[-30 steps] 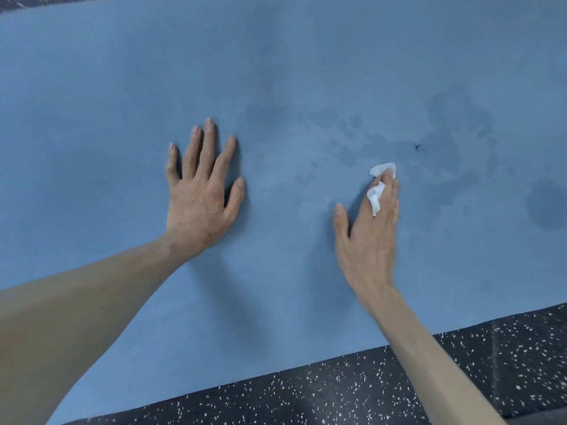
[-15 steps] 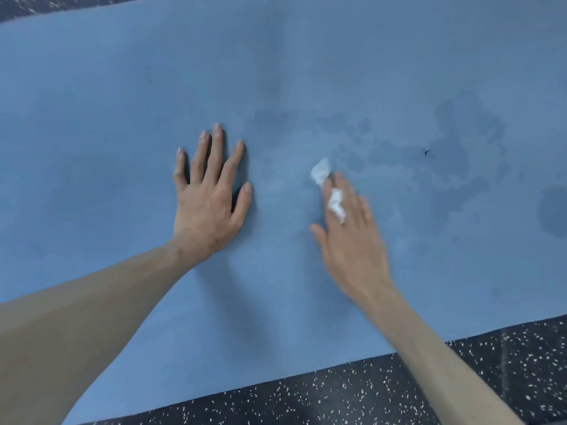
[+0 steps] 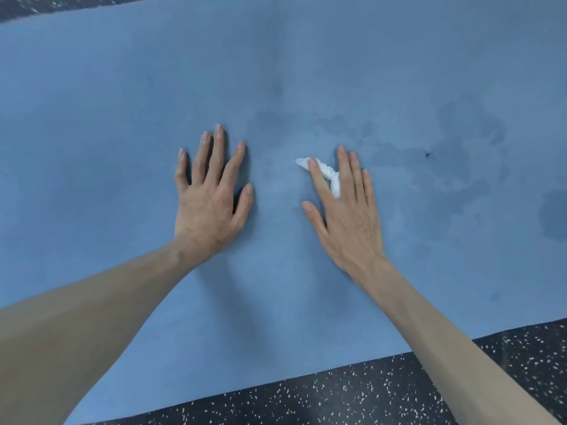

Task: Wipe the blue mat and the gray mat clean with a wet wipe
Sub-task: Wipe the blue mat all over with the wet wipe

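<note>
Crumpled white wet wipe is poking out between straight fingers of the right hand pressing it on the smooth blue mat, damp dark patches at 3 o'clock, left hand lying flat, spread, at 9 o'clock, speckled black floor at 6.

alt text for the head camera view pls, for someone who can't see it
A person's right hand presses a crumpled white wet wipe flat onto a blue mat, with darker damp patches to its right. The left hand rests flat on the mat beside it, fingers spread. Dark speckled floor borders the near edge.
</note>
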